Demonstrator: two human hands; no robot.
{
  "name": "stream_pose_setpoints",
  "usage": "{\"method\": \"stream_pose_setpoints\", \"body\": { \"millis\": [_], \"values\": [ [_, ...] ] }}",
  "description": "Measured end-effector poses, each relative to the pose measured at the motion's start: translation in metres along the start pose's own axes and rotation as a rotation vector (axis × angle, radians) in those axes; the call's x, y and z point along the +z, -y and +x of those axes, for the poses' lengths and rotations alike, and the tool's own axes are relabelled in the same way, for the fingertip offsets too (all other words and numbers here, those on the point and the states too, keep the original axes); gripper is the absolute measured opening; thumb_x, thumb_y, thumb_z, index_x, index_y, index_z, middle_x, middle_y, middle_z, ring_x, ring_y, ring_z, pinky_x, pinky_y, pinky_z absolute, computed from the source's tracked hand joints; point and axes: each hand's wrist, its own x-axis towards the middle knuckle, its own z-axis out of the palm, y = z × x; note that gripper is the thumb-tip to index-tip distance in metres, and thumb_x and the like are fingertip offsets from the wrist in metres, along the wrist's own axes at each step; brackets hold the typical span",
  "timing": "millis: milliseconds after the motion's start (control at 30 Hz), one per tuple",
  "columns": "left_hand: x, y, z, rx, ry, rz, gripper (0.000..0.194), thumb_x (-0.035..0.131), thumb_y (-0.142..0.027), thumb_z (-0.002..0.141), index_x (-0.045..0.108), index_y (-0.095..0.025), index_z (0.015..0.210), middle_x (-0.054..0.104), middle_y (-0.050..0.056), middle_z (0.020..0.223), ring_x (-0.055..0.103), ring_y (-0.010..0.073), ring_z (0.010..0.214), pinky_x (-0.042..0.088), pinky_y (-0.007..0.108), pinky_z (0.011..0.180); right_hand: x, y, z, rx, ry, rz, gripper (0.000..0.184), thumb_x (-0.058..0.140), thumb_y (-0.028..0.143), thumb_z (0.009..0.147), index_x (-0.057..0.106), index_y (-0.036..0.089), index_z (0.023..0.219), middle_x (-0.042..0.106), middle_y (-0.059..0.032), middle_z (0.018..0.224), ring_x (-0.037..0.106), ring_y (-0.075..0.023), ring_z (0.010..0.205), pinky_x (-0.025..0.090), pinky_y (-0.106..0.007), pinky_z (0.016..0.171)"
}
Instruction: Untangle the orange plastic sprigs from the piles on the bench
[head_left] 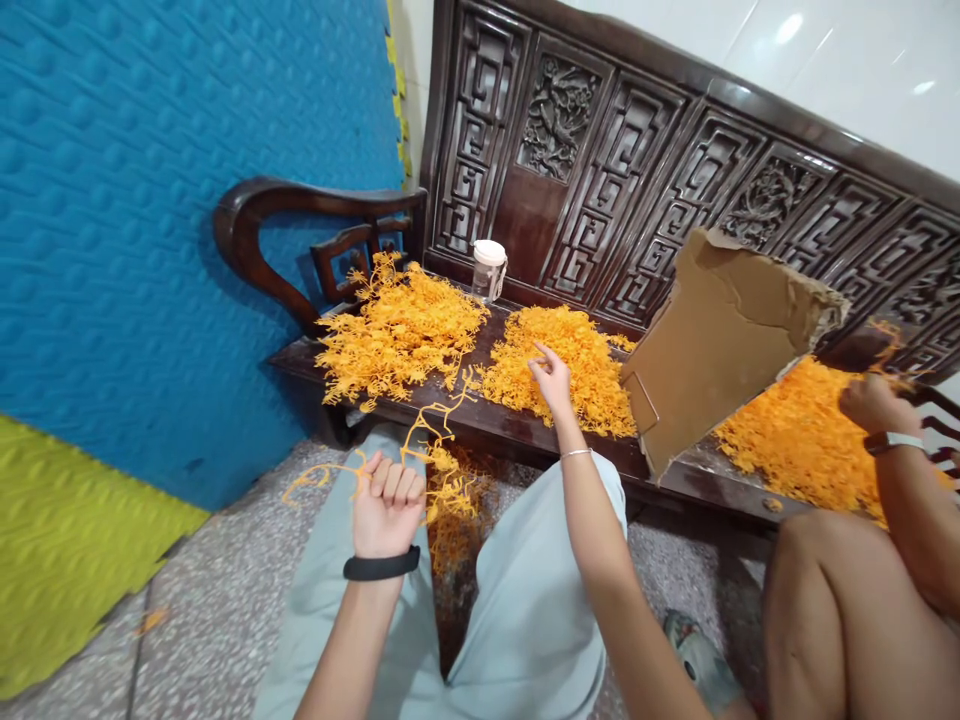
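Note:
My left hand [386, 497] is closed in a fist around a bunch of thin orange plastic branch pieces [431, 460], held above my lap. My right hand [552, 378] reaches out over the middle heap of orange pieces [577, 375] on the dark wooden bench [495, 425]; its fingers are loosely spread and one points forward, with nothing visibly held. Another heap of orange pieces [397, 335] lies to the left on the bench seat.
A torn cardboard sheet [720, 340] leans on the bench beside a third orange heap [802, 440]. A clear jar with a white lid [489, 270] stands at the carved backrest. Another person's hand [874, 405] and knee [832, 580] are at right. Blue foam wall [150, 200] at left.

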Motion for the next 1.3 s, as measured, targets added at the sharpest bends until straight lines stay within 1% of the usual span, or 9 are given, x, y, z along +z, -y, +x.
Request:
{"method": "stream_pose_setpoints", "body": {
  "millis": [100, 167, 267, 300, 367, 667, 933, 1167, 1300],
  "values": [
    [0.001, -0.003, -0.001, 0.017, 0.016, -0.001, 0.042, 0.019, -0.019, 0.088, 0.009, -0.018, 0.048, 0.000, -0.006, 0.042, 0.007, 0.0089, 0.032, 0.014, 0.022, 0.031, 0.009, 0.012, -0.014, -0.009, 0.093, 0.043, 0.028, 0.051, 0.027, 0.068, 0.058, 0.011, 0.090, 0.057, -0.0030, 0.074, 0.045, -0.0076, 0.056, 0.041, -0.020, 0.055],
    [0.001, -0.004, -0.001, 0.036, 0.028, 0.003, 0.042, 0.018, -0.019, 0.089, 0.009, -0.018, 0.048, 0.000, -0.006, 0.042, 0.007, 0.0088, 0.032, 0.013, 0.022, 0.031, 0.016, 0.022, -0.027, 0.000, 0.397, 0.093, 0.022, 0.055, 0.028, 0.067, 0.060, 0.011, 0.079, 0.058, -0.0034, 0.074, 0.049, -0.0084, 0.060, 0.042, -0.020, 0.057],
    [0.001, -0.006, -0.002, 0.063, 0.038, 0.007, 0.042, 0.016, -0.019, 0.089, 0.008, -0.018, 0.048, 0.002, -0.006, 0.041, 0.007, 0.0085, 0.032, 0.013, 0.022, 0.031, 0.029, 0.037, -0.051, 0.052, 1.069, 0.118, 0.028, 0.061, 0.031, 0.066, 0.061, 0.011, 0.085, 0.060, -0.0036, 0.078, 0.054, -0.0097, 0.067, 0.044, -0.021, 0.064],
    [0.001, -0.006, -0.002, 0.069, 0.039, 0.006, 0.042, 0.016, -0.019, 0.090, 0.008, -0.018, 0.049, 0.002, -0.006, 0.041, 0.007, 0.0084, 0.032, 0.013, 0.022, 0.031, 0.034, 0.041, -0.059, 0.064, 1.223, 0.113, 0.032, 0.063, 0.031, 0.065, 0.060, 0.012, 0.090, 0.060, -0.0036, 0.080, 0.055, -0.0097, 0.069, 0.045, -0.021, 0.066],
    [0.002, -0.007, -0.002, 0.080, 0.037, 0.003, 0.041, 0.015, -0.018, 0.090, 0.007, -0.018, 0.049, 0.002, -0.005, 0.041, 0.007, 0.0084, 0.032, 0.014, 0.021, 0.031, 0.044, 0.046, -0.072, 0.063, 1.350, 0.098, 0.042, 0.066, 0.031, 0.062, 0.056, 0.013, 0.098, 0.059, -0.0034, 0.086, 0.055, -0.0088, 0.071, 0.044, -0.020, 0.067],
    [0.000, -0.012, -0.001, 0.113, 0.046, -0.016, 0.041, 0.014, -0.018, 0.090, 0.007, -0.018, 0.050, 0.000, -0.005, 0.043, 0.006, 0.0086, 0.034, 0.013, 0.021, 0.031, 0.055, 0.038, -0.079, 0.246, 1.504, 0.246, 0.043, 0.069, 0.034, 0.057, 0.054, 0.013, 0.091, 0.060, -0.0020, 0.082, 0.058, -0.0104, 0.076, 0.044, -0.022, 0.075],
    [0.002, -0.015, -0.002, 0.057, 0.089, 0.010, 0.042, 0.015, -0.021, 0.090, 0.007, -0.018, 0.048, -0.003, -0.006, 0.043, -0.002, 0.0090, 0.035, 0.006, 0.024, 0.030, 0.065, 0.040, -0.084, 0.262, 1.427, 0.414, 0.039, 0.074, 0.025, 0.052, 0.050, 0.014, 0.079, 0.056, 0.0030, 0.074, 0.054, -0.0054, 0.065, 0.043, -0.017, 0.065],
    [-0.005, -0.023, 0.000, 0.025, 0.015, 0.040, 0.044, 0.028, -0.023, 0.087, 0.014, -0.018, 0.046, 0.000, -0.006, 0.043, 0.001, 0.0086, 0.035, 0.007, 0.023, 0.033, 0.058, 0.044, -0.081, 0.248, 1.359, 0.560, 0.032, 0.066, 0.032, 0.065, 0.050, 0.012, 0.084, 0.059, -0.0018, 0.070, 0.057, -0.0104, 0.063, 0.043, -0.023, 0.065],
    [-0.005, -0.023, -0.001, 0.000, 0.139, 0.021, 0.043, 0.028, -0.021, 0.086, 0.013, -0.018, 0.047, 0.001, -0.006, 0.043, 0.002, 0.0085, 0.035, 0.006, 0.024, 0.033, 0.059, 0.048, -0.084, 0.237, 1.274, 0.509, 0.027, 0.069, 0.028, 0.061, 0.054, 0.012, 0.076, 0.060, -0.0007, 0.070, 0.057, -0.0094, 0.064, 0.042, -0.022, 0.067]
  ]
}}
